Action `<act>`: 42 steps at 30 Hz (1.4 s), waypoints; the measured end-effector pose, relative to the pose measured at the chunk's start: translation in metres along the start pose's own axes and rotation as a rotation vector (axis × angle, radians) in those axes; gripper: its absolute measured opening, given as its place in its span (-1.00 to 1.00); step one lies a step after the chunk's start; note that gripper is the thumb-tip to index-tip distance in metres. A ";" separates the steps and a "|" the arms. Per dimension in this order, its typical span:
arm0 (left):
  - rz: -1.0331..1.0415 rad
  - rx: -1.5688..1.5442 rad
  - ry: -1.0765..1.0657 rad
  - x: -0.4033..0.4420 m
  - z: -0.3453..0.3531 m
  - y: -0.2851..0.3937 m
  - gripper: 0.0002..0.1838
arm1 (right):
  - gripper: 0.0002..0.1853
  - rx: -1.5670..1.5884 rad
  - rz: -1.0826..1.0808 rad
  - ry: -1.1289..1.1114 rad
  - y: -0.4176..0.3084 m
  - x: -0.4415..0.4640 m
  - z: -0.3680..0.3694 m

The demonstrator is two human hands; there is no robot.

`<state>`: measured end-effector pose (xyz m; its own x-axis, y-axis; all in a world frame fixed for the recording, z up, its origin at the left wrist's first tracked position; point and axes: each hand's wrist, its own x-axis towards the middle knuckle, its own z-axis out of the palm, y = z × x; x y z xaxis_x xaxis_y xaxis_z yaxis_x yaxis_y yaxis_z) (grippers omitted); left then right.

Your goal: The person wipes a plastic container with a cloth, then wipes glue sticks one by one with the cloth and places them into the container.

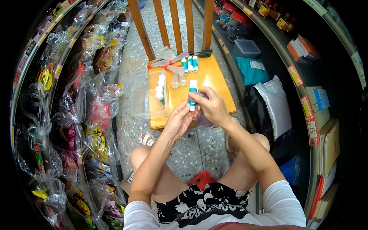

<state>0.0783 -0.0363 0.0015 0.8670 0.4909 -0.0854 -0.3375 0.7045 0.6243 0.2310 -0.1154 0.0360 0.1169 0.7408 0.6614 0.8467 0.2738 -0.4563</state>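
Observation:
A white and teal glue stick [193, 84] stands nearly upright between my hands, over the front of the yellow chair seat [218, 86]. The fingers of my left hand [179, 119] are closed around its lower end. My right hand [214, 108] pinches a thin purple cloth [203, 121] against the stick's middle; part of the cloth hangs below the fingers. Further back on the seat are several similar glue sticks [190, 64]. To the left, a clear plastic box [147, 114] holds several more with white caps. Red-tipped translucent tubes [168, 62] lie crossed behind them.
A black brush [202, 53] lies by the wooden chair back [174, 27]. Shelves of plastic-wrapped packets [96, 134] line the left. On the right shelves are a clear container [246, 48], a silver bag [274, 103] and paper stacks [327, 149]. A red stool [202, 179] shows below me.

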 end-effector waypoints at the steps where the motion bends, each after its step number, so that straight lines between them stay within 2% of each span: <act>1: -0.017 0.015 0.003 -0.001 0.003 0.000 -0.67 | -0.65 -0.025 0.008 0.026 0.003 0.003 -0.002; 6: -0.085 -0.003 -0.024 0.000 0.015 0.001 -0.66 | -0.61 0.067 0.145 0.068 0.018 0.013 -0.011; 10: -0.139 -0.090 -0.052 0.002 0.014 0.003 -0.65 | -0.65 0.464 0.339 0.037 0.033 0.018 -0.014; 13: -0.138 -0.135 -0.044 0.005 0.010 0.000 -0.66 | -0.63 0.593 0.341 0.078 0.035 0.017 -0.009; 22: -0.070 -0.083 0.036 0.007 0.013 0.001 -0.66 | -0.63 0.330 0.209 0.095 0.027 0.019 -0.008; 25: -0.049 -0.073 0.054 0.005 0.013 0.000 -0.67 | -0.58 0.182 0.083 0.136 0.028 0.018 -0.003; 34: -0.034 -0.063 0.114 0.000 0.010 0.004 -0.70 | -0.53 0.186 0.092 0.029 0.016 0.009 0.003; 42: 0.072 0.007 0.199 0.001 -0.003 0.007 -0.70 | -0.56 0.068 -0.055 -0.119 -0.006 -0.003 0.010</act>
<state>0.0757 -0.0295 0.0037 0.7512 0.6316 -0.1918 -0.3924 0.6610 0.6397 0.2207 -0.1133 0.0311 0.0053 0.7896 0.6136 0.8126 0.3542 -0.4629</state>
